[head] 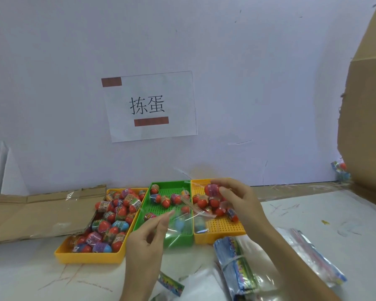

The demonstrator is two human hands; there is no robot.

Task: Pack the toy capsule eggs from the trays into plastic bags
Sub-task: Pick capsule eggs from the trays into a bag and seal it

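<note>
Now I have the right hand (237,199) over the far end of the right yellow tray (223,234), its fingers curled round a red egg (213,190) with the thumb beneath. The left hand (147,240) sits at 6 o'clock of the green tray (172,184). Its thumb and forefinger pinch one lip of the clear bag (189,216), and its other fingers are loosely curled. The bag sags across the seam between the green tray and the right yellow one, and I make out what looks like a blue egg (179,223) inside it.

I judge the eggs light, hard-shelled and smooth, each banded with a glossy label. They would roll or squirt out of a tip pinch, so I would cradle one round its widest part, as the right hand does. The bag is thin, limp, slick film with what looks like a reddish strip near its mouth. It holds no shape, so I would take it at the lip and pull it taut to keep the mouth open.

At 9 o'clock of the green tray, the left yellow tray (89,256) is heaped with red, blue and purple eggs. The trays are rigid plastic, and two of them show perforated grid floors. At 5 o'clock a banded stack of bags (237,263) lies on the white table (313,213).
</note>
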